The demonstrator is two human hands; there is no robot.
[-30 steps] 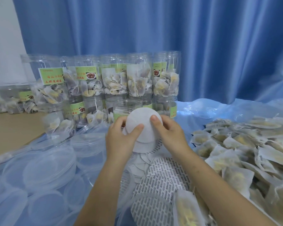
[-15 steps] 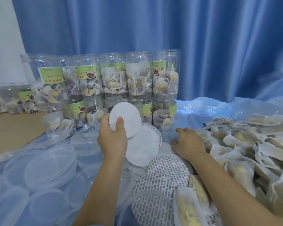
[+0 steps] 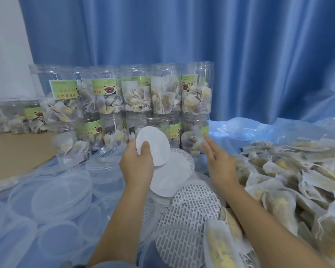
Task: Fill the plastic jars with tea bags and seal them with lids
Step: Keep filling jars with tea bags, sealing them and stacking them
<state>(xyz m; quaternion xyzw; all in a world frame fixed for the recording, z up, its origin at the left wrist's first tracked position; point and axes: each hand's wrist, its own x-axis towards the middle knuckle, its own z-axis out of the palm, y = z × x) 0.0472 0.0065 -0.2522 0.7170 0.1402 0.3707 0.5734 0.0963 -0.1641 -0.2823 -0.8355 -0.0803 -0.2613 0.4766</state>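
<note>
**Paper disc pinched beside the jar stack**

Left hand (image 3: 136,165) pinches a flat, matte white disc (image 3: 153,146), thumb across its face, fingers hidden behind it. The disc is round and thin, tilted up in front of an open clear jar (image 3: 153,122) whose ribbed neck shows above it. Right hand (image 3: 219,163) hovers just right of it with fingers straight and spread, gripping nothing; the fingertips are blurred, so whether they touch the jar behind cannot be told.

Behind stand two tiers of clear plastic jars (image 3: 196,89), cylinders with green labels, part filled with crumpled, fibrous tea bags and open at the top. More jars at the far left are hazy.

Below the hands lie loose discs: a larger plain white one (image 3: 170,176) and others with a fine grey printed pattern (image 3: 195,206), overlapping. Shallow, translucent round lids (image 3: 60,196) pile on the left, their edges hard to separate. A heap of flat tea bags (image 3: 290,182) with string ties fills the right and runs out of frame. Thin blue plastic sheeting (image 3: 240,128) covers the bench; a glossy, pleated blue curtain (image 3: 201,35) hangs behind.
</note>
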